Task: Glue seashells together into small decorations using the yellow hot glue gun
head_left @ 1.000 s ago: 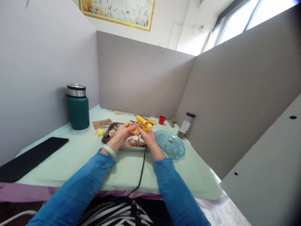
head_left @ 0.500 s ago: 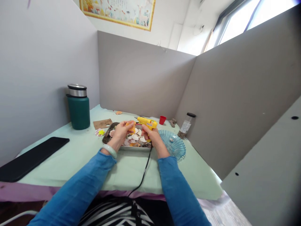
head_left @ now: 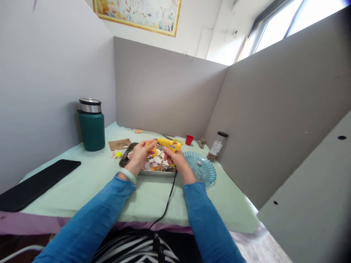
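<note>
My right hand (head_left: 175,157) is wrapped round the handle of a yellow hot glue gun (head_left: 169,144), whose black cord (head_left: 169,199) runs down over the table edge. The gun's nozzle points left, close to a small orange piece (head_left: 151,146) pinched in the fingers of my left hand (head_left: 140,156). What exactly the orange piece is, my fingers partly hide. Both hands are above a metal tray (head_left: 161,173) filled with seashells (head_left: 157,159), white, orange and brownish.
A blue glass plate (head_left: 204,168) lies to the right, near a clear jar with a black lid (head_left: 218,146) and a red cup (head_left: 189,140). Scissors (head_left: 178,141) rest behind the tray. Left are a brown card (head_left: 120,144), a green flask (head_left: 92,129) and a black mat (head_left: 41,182).
The glue gun in my right hand has shifted slightly left and down, its nozzle closer to the orange piece. More of the scissors shows behind it. My left hand stays nearly still.
</note>
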`<state>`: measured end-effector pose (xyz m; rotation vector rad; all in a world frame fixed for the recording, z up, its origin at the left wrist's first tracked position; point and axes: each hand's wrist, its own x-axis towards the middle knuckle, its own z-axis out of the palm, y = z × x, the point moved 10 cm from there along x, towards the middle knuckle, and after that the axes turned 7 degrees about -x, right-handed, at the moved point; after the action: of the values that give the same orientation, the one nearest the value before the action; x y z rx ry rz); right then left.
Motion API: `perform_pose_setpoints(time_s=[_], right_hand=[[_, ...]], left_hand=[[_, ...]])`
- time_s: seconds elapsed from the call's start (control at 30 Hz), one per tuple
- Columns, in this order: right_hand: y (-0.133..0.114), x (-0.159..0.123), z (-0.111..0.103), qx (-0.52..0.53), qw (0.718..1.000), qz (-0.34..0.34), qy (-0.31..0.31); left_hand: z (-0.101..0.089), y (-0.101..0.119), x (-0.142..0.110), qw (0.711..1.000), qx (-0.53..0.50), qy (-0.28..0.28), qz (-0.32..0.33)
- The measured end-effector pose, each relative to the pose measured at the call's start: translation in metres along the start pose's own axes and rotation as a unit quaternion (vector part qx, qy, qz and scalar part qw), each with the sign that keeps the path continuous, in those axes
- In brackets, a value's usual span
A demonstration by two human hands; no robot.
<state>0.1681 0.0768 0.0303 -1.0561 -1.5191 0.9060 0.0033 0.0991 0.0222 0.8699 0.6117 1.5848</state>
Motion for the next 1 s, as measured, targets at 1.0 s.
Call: perform_pose_setpoints(time_s=[1.0], right_hand=[[0.0064, 0.0031, 0.0016, -0.024, 1.0, -0.002, -0.012]], left_hand=[[0.001, 0.0064, -0.0027, 1.0, -0.012, 0.013, 0.021]])
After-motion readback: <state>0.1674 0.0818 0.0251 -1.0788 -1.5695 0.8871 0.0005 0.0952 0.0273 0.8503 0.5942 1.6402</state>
